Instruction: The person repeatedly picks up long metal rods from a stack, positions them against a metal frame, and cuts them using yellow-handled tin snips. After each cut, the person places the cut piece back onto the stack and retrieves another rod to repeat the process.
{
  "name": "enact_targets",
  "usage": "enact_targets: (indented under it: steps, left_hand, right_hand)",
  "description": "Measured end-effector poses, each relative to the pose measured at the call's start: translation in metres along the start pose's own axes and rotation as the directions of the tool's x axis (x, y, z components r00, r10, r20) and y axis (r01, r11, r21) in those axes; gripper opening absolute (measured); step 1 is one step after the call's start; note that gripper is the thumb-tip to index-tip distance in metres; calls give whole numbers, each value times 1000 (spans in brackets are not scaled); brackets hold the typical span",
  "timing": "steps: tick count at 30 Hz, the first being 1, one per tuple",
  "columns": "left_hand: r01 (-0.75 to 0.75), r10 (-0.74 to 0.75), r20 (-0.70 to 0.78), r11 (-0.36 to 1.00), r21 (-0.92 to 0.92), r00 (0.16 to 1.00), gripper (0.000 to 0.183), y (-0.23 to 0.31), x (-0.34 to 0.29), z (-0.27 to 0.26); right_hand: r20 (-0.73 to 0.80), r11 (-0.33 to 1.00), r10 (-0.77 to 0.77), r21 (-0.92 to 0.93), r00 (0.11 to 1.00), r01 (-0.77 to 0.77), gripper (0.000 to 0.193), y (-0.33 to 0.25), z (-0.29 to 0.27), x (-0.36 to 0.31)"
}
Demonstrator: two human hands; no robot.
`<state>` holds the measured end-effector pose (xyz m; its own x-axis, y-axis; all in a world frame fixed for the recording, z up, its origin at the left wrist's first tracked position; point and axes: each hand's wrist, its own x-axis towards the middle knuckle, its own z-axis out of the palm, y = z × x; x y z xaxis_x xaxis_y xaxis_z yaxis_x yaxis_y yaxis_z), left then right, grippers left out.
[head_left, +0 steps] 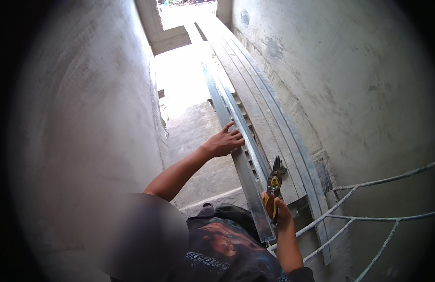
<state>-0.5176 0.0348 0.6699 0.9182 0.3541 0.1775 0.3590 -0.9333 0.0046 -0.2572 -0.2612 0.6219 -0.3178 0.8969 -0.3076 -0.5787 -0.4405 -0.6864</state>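
A long galvanized metal channel slants across the middle, its near end low beside my shirt. My left hand lies over it partway along, fingers apart, the index finger stretched out and touching the metal. The thumb is hard to make out. Wrapped round the yellow-and-black handles of a pair of tin snips, my right hand is closed at the right of the channel's near end. The dark blades point up and away from me, beside the channel.
More long metal strips lie alongside on the right, running toward the bright opening. A bent metal railing reaches in from the lower right. Bare concrete walls rise on the left and right. A blurred round shape covers the lower left.
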Motion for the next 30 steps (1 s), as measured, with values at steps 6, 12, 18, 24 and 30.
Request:
enact_targets:
  steps: [6,12,18,24,30]
  left_hand:
    - [141,-133,-112,987,71,985,37,-31,-60,-43]
    - [235,-232,-188,972,-5,954,45,-38,-115,-63]
    - [411,-483,-367,874,-262,795,61,-31,-157,-49]
    - [-150,-606,429,-677,-721,670,73,126,-172,-38]
    - [-456,-618,450,-783,-423,644,42,196,-149,-10]
  right_hand:
    - [216,991,131,-23,968,-129,68,13,124,18]
    - [114,950,138,265,984,-164,64,36,193,26]
    - [-37,984,169,-48,985,-170,50,35,234,31]
    - [-75,993,96,-59,993,-100,46,28,254,27]
    - [-425,846,-75,-506,902,-169,30,44,175,-20]
